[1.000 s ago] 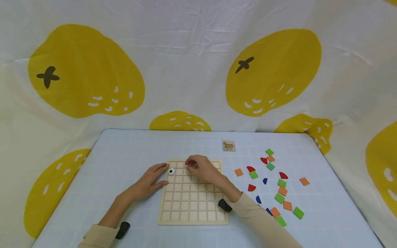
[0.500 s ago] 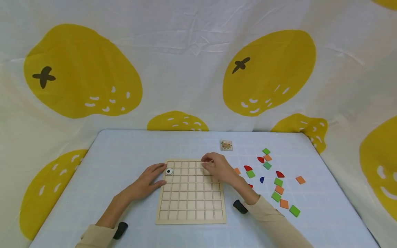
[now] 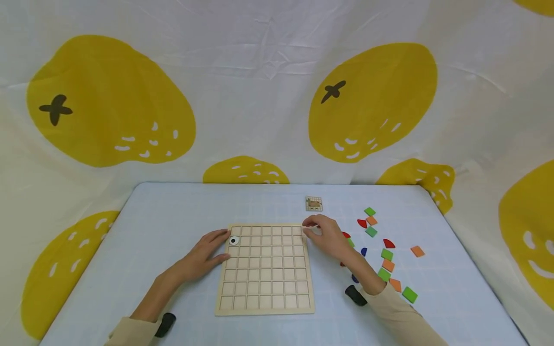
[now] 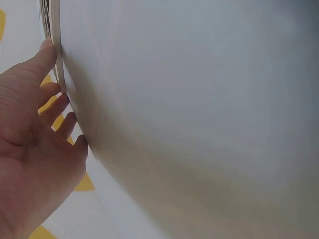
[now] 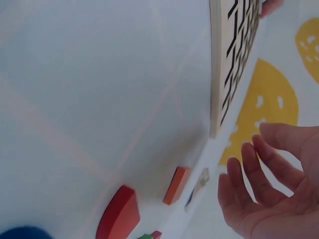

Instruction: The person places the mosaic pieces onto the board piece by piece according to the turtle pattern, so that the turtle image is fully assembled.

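Observation:
A wooden grid board (image 3: 265, 275) lies flat on the table. In its left column, near the top, sits a white disc with a black dot (image 3: 234, 240). My left hand (image 3: 200, 255) rests along the board's upper left edge, its fingertips and thumb against the rim, as the left wrist view also shows. Beyond the board's upper right corner is my right hand (image 3: 327, 236), thumb and fingers apart and loosely bent. The right wrist view shows nothing between its fingers, with an orange square tile (image 5: 177, 185) and a red quarter-round piece (image 5: 118, 213) on the table close by.
A small picture card (image 3: 313, 203) lies behind the board's right corner. Scattered over the right side are green squares (image 3: 409, 294), orange squares (image 3: 417, 251), red quarter-rounds (image 3: 388, 243) and blue half-rounds (image 3: 364, 251). My right forearm hides some of them.
My right hand has moved rightward from over the board's top rows to past its upper right corner. My left hand stays at the left edge, and the disc keeps its place.

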Available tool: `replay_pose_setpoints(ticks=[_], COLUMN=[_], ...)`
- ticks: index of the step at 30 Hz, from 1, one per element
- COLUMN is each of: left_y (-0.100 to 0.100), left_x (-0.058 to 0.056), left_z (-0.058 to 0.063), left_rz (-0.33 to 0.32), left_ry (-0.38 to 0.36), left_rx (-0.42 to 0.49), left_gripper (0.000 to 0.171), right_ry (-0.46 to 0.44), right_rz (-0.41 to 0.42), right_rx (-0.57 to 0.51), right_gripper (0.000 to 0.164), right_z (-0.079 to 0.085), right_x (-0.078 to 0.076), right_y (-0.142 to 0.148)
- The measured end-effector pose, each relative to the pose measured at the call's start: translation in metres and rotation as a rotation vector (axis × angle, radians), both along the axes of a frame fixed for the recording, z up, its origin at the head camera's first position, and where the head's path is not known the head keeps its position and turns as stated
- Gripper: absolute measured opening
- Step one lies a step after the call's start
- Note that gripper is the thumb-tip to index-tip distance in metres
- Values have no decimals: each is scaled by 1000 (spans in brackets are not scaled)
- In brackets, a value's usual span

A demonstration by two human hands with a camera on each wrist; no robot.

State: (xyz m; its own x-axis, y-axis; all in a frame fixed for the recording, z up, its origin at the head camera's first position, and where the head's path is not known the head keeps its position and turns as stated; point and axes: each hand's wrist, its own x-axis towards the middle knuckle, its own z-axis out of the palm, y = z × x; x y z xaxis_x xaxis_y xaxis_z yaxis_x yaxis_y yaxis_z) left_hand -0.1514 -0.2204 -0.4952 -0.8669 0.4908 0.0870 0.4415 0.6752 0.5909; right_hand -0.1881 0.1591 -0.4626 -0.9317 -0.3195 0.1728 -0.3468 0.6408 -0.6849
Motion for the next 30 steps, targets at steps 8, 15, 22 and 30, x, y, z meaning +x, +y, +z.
replay_pose_setpoints(ticks=[8,15,22,30], left_y=[-1,-1,-2,-1], left_x=[0,-1,0,-1], left_z=[1,-2,-3,-4], left_rz=[-2,-8,-2,-7], left_ry=[7,19,18,35], left_rx=[5,4,10,6], left_gripper=[64,64,63,63], right_ry=[-35,-69,-55,-53], right_rz=[-105,-162,-162,-180], right_rx=[44,77,120,138], right_gripper=[19,22,25,27], right_z=[-4,-7,-10,-15], right_x=[7,18,25,30], right_y=[27,47,63,75])
